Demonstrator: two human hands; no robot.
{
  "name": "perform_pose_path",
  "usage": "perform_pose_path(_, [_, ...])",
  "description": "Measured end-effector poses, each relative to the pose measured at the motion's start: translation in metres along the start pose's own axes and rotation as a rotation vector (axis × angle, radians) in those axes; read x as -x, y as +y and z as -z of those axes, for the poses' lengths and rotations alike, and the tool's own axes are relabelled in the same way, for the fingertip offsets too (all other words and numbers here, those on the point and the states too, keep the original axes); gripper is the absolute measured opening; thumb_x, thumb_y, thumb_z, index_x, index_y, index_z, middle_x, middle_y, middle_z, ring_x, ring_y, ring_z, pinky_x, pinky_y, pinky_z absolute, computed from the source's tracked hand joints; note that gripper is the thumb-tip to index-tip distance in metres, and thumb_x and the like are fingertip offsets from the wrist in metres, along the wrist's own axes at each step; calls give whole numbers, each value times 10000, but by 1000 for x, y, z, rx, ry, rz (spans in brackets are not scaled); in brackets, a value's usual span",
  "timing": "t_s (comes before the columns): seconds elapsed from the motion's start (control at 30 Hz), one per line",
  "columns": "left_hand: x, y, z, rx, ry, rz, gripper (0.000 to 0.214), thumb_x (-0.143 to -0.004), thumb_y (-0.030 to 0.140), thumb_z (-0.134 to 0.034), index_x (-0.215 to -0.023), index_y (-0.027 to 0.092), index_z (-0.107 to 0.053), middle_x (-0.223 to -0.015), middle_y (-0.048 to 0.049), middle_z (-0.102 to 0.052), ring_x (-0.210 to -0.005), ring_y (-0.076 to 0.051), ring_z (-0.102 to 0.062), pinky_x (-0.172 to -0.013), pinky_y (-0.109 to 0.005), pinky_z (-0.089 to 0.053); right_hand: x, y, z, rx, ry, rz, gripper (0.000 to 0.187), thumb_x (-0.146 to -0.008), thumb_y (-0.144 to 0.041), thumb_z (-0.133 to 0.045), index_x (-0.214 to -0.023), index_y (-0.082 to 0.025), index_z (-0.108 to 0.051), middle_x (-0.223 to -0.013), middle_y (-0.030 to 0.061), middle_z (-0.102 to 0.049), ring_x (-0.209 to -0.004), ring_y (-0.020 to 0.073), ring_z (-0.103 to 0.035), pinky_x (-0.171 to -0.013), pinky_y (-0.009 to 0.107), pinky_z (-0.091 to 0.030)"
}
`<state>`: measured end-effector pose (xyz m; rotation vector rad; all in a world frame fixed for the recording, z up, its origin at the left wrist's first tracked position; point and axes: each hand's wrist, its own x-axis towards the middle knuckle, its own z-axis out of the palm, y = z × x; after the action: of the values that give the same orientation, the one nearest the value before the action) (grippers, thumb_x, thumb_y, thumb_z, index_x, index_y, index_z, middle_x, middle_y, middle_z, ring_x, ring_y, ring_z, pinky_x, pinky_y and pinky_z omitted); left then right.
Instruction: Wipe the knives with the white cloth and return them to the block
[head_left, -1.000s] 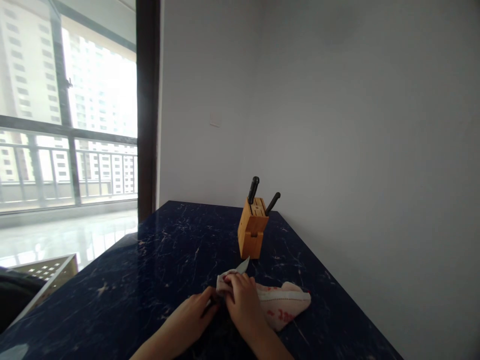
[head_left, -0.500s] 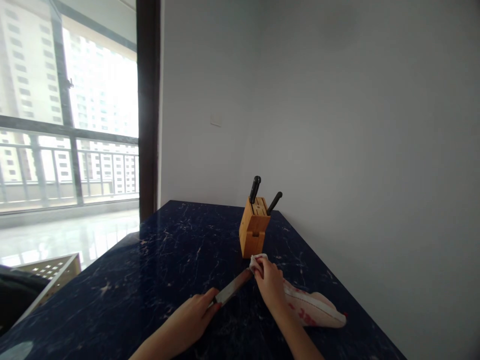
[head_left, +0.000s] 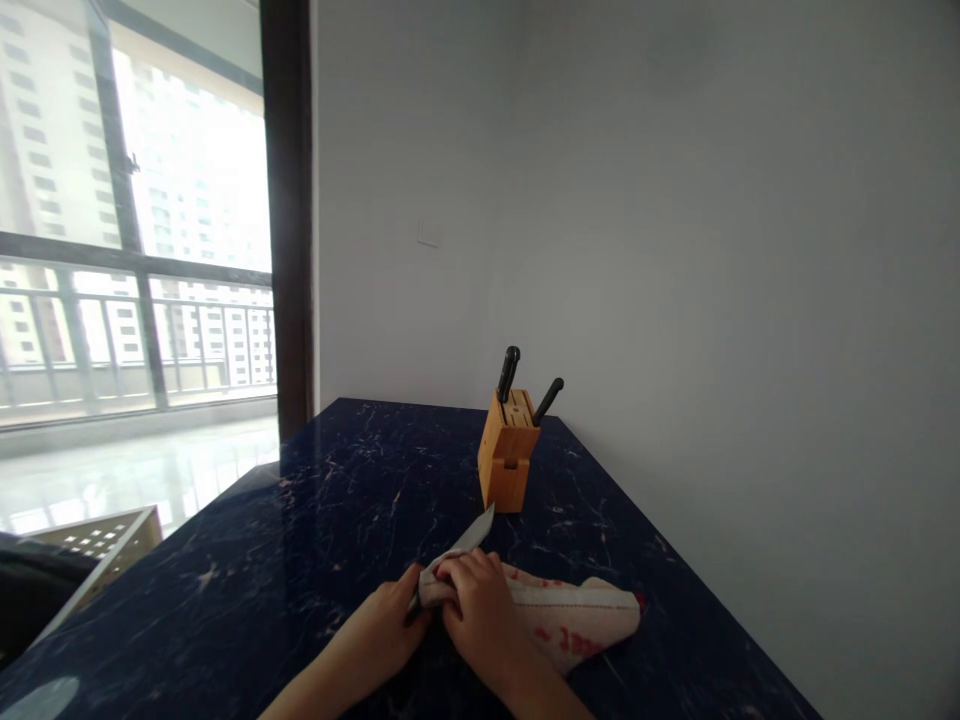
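Note:
My left hand (head_left: 386, 622) is closed around the dark handle of a kitchen knife (head_left: 474, 532), whose blade points away and to the right. A white cloth with red markings (head_left: 574, 612) is pinched in my right hand (head_left: 480, 605) and folded over the blade near the handle. The rest of the cloth trails to the right, behind and beside my right forearm. Past the knife tip stands a wooden knife block (head_left: 504, 468) with two black-handled knives in it, one handle (head_left: 508, 374) at the left and another (head_left: 548, 401) at the right.
The dark blue marbled table (head_left: 375, 480) runs away to a grey wall (head_left: 712, 300). Its right edge lies close to that wall. A perforated light-coloured chair (head_left: 105, 545) with something dark on it stands left of the table, with a window (head_left: 195, 200) beyond.
My right hand has moved with the cloth from the knife's tip down to the handle end of the blade, beside my left hand. The cloth's loose part shifted left, and the blade tip shows bare.

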<state>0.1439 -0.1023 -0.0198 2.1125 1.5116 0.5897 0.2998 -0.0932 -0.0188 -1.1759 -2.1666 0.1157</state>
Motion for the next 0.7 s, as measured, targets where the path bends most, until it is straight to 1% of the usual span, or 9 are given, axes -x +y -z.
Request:
perform_pose_path(0.07, [-1, -1, -1, 7, -4, -3, 202, -791, 206, -424, -977, 211, -504, -899, -49, -661, -837, -190, -615, -704, -225, -404, -2, 3, 1, 26, 8, -15, 276, -680, -51, -449, -855, -240, -547, -890, -19, -612, -874, 165, -497, -787, 299, -289])
perform_pose_path(0.2, [-2, -5, -3, 17, 3, -43, 193, -787, 200, -435, -973, 213, -485, -840, -24, -657, -771, -164, -620, -673, -208, -409, -4, 13, 3, 105, 68, -112, 257, -677, -50, -452, -834, -226, -555, -884, -2, -612, -863, 177, -500, -765, 306, -288])
perform_pose_path(0.27, [-1, -4, -2, 0, 0, -42, 207, -792, 208, -430, -991, 214, -486, -841, -27, -658, -775, -168, -621, -674, -209, -409, -2, 11, 2, 72, 55, -98, 266, -671, -46, -447, -835, -228, -552, -887, -3, -610, -873, 177, -499, -777, 304, -289])
perform_pose_path(0.37, [1, -2, 0, -34, -5, -51, 242, -801, 225, -419, -1031, 217, -496, -916, -45, -658, -850, -186, -611, -711, -221, -405, 1, 3, -1, 8, 24, -36, 277, -672, -47, -447, -852, -233, -545, -902, -13, -608, -889, 168, -500, -802, 298, -282])
perform_pose_path(0.47, [2, -1, 0, -54, 5, -80, 260, -819, 259, -408, -1060, 225, -498, -963, -48, -651, -899, -195, -596, -745, -233, -398, -2, 2, -2, 22, 49, -42, 275, -695, -65, -456, -888, -239, -549, -914, -12, -610, -889, 170, -503, -794, 298, -280])
perform_pose_path(0.57, [3, -3, -2, -82, 13, -91, 276, -843, 318, -382, -1078, 226, -494, -953, -46, -654, -886, -196, -600, -736, -240, -399, -8, 18, 2, 103, 121, -129, 252, -724, -97, -467, -909, -243, -557, -921, -2, -612, -880, 182, -508, -771, 306, -282])
perform_pose_path(0.7, [4, -3, -1, -94, 8, -90, 282, -861, 343, -346, -1070, 227, -498, -923, -47, -659, -851, -192, -611, -719, -240, -403, -14, 51, 13, 196, 182, -271, 207, -753, -126, -456, -892, -238, -561, -897, 6, -619, -854, 194, -515, -738, 309, -287])
